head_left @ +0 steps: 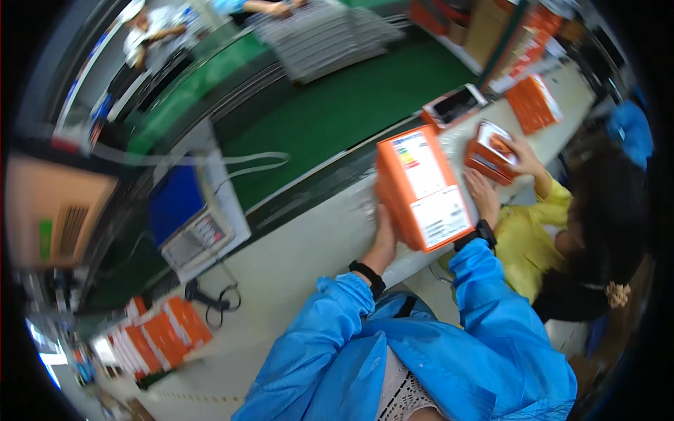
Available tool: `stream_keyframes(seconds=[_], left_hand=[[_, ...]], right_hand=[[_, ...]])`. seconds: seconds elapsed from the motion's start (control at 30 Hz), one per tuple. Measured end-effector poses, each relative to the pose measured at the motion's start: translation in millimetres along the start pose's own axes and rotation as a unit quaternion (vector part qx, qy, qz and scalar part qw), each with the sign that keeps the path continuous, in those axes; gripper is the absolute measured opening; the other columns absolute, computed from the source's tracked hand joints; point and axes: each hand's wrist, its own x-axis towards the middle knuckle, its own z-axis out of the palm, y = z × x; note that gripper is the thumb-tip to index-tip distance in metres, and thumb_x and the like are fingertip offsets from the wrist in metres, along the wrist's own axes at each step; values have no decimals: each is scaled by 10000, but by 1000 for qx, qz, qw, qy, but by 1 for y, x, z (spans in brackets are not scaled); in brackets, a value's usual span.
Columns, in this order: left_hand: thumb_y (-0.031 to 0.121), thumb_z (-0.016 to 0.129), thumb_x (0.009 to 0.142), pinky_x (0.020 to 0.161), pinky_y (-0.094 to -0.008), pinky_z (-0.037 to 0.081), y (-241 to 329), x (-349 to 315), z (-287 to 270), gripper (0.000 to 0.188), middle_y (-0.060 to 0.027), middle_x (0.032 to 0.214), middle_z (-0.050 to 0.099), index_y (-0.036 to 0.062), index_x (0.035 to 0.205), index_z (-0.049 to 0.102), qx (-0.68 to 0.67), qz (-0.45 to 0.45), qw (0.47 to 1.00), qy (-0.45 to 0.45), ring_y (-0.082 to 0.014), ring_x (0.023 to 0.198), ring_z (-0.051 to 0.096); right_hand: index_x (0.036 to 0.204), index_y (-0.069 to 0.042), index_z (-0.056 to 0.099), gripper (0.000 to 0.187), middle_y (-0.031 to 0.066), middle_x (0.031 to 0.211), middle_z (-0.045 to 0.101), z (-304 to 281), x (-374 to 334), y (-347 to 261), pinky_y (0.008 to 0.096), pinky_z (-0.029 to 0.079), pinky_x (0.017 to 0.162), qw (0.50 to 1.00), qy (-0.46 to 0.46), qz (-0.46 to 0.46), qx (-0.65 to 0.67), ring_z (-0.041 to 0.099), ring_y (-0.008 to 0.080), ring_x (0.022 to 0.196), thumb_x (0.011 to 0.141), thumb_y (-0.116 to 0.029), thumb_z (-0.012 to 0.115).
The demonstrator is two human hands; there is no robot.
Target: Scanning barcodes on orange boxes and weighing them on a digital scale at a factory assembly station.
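An orange box [425,189] with white labels and a coloured bar chart is held up above the pale bench, tilted so its labelled face shows. My left hand [384,242] presses against its left side, fingers partly hidden. At its lower right corner is the black-banded wrist of my right hand [481,226]; box and crowding make its grip hard to see, but it supports that side. Close by, a co-worker's hand [523,158] in a yellow sleeve grips a smaller orange box [484,151] with a white top.
A phone [456,105] lies on an orange box by the green conveyor belt [302,133]. Another orange box [533,104] stands at the far right. Grey trays [330,42] are stacked beyond. At left are a blue-screened device [179,200], a handheld scanner [205,296] and several orange boxes [158,337].
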Motion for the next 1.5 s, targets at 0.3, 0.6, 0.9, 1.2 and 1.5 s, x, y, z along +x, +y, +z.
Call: stream_keyframes(seconds=[0.3, 0.6, 0.9, 1.2, 1.5], left_hand=[[490, 490, 934, 909, -369, 437, -35, -133, -173, 690, -115, 1352, 434, 81, 1446, 277, 142, 80, 976, 146, -224, 1105, 523], [178, 653, 855, 862, -375, 462, -4, -361, -381, 488, -184, 1154, 555, 8, 1274, 468, 263, 297, 805, 441, -272, 1036, 557], [210, 671, 834, 1040, -486, 298, 67, -514, -470, 540, -219, 1325, 422, -23, 1276, 464, 555, 367, 457, 590, -392, 1244, 377], [340, 683, 804, 1051, -590, 182, 36, -528, -508, 687, -269, 1385, 345, -39, 1311, 416, 587, 239, 431, 643, -453, 1293, 280], [380, 743, 713, 986, -551, 333, 76, -532, -498, 816, -299, 1290, 389, 10, 1343, 381, 529, 111, 495, 680, -472, 1174, 400]], right_hand=[[1254, -153, 507, 597, 28, 1192, 544, 4, -39, 88, 367, 344, 855, 979, 164, 66, -100, 478, 195, 1058, 878, -612, 434], [984, -116, 505, 116, -28, 756, 426, 200, -208, 244, 223, 377, 546, 959, -86, -28, -270, 418, 71, 640, 933, -218, 525], [1070, -25, 573, 304, 89, 941, 583, 512, -371, 343, 312, 471, 763, 782, -520, -111, -326, 566, 194, 855, 819, -168, 668], [1102, 21, 527, 588, 261, 1091, 531, 578, -354, 366, 461, 462, 853, 688, -298, -281, -600, 541, 414, 999, 656, -267, 781], [1083, 2, 578, 538, 248, 942, 655, 557, -280, 400, 447, 480, 843, 658, -429, -152, -600, 622, 404, 945, 661, -288, 740]])
